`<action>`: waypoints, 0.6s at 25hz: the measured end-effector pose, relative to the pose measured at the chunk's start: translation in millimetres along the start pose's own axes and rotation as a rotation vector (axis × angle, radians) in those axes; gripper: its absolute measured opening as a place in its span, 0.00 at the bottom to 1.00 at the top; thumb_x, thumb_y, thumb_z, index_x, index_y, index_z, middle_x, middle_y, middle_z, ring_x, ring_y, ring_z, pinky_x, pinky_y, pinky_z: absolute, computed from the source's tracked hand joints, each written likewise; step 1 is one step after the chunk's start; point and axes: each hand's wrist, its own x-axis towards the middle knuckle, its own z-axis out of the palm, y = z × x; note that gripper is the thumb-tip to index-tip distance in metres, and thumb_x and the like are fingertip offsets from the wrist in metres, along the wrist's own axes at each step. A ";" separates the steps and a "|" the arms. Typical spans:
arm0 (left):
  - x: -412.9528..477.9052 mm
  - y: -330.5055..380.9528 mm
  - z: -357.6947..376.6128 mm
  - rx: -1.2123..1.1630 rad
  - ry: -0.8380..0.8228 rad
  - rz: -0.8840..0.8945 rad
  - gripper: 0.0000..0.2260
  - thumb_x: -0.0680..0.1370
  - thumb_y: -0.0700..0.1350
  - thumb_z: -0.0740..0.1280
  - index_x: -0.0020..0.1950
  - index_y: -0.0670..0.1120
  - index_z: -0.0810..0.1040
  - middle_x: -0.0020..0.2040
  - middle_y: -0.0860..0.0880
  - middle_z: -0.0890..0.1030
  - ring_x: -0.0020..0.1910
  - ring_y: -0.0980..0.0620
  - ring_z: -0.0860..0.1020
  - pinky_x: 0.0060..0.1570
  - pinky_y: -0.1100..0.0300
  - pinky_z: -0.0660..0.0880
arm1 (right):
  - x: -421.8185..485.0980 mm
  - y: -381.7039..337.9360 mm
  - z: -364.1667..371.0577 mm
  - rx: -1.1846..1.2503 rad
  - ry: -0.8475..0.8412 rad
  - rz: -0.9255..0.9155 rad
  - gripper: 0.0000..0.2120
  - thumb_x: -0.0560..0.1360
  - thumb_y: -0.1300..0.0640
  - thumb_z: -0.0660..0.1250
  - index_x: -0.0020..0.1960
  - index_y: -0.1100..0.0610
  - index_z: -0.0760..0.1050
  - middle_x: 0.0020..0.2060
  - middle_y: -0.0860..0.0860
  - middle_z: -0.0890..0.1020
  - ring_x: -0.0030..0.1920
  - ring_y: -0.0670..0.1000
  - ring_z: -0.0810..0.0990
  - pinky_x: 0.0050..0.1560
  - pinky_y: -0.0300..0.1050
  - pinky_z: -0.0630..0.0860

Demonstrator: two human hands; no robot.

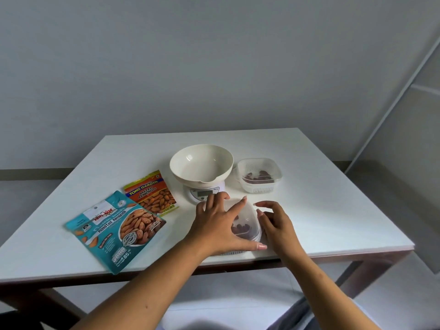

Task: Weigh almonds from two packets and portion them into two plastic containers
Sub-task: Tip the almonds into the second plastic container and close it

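Note:
A clear plastic container (247,225) with brown almonds inside stands near the table's front edge. My left hand (219,225) lies over its left side and top, fingers spread around it. My right hand (276,222) is at its right side, fingers apart, touching or nearly touching the wall. A second clear container (259,175) holding almonds sits at the back right. The scale (204,194) carries an empty cream bowl (201,164). A teal almond packet (114,227) and an orange almond packet (152,192) lie flat on the left.
The white table (333,210) ends just in front of the near container, with a dark wooden frame below. A grey wall stands behind the table.

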 end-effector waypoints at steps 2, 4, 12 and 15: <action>-3.9 0.0 5.3 0.024 0.072 -0.002 0.50 0.58 0.81 0.55 0.76 0.61 0.53 0.71 0.50 0.58 0.73 0.47 0.55 0.73 0.46 0.56 | 0.1 0.0 0.4 0.005 0.017 0.000 0.07 0.80 0.60 0.60 0.56 0.54 0.73 0.38 0.61 0.84 0.40 0.58 0.85 0.44 0.53 0.81; -5.5 0.1 7.4 0.036 0.120 0.005 0.49 0.59 0.81 0.54 0.76 0.61 0.53 0.72 0.50 0.59 0.73 0.47 0.56 0.72 0.47 0.57 | 1.2 -0.5 1.7 -0.005 0.027 0.000 0.06 0.80 0.60 0.61 0.56 0.54 0.73 0.39 0.61 0.84 0.40 0.57 0.85 0.43 0.50 0.82; -35.6 5.2 43.5 -0.587 0.251 -0.034 0.43 0.68 0.77 0.47 0.77 0.55 0.56 0.76 0.49 0.54 0.76 0.54 0.55 0.72 0.64 0.58 | 0.7 3.8 -35.1 -0.139 0.255 0.022 0.07 0.78 0.57 0.63 0.51 0.56 0.80 0.44 0.51 0.85 0.45 0.54 0.83 0.45 0.49 0.80; -25.5 40.6 61.8 -0.620 0.254 -0.053 0.44 0.69 0.76 0.42 0.78 0.53 0.46 0.78 0.47 0.50 0.75 0.53 0.58 0.66 0.71 0.58 | -12.9 2.3 -53.3 -0.029 0.326 0.040 0.14 0.80 0.52 0.60 0.61 0.56 0.76 0.54 0.51 0.81 0.53 0.52 0.79 0.50 0.44 0.78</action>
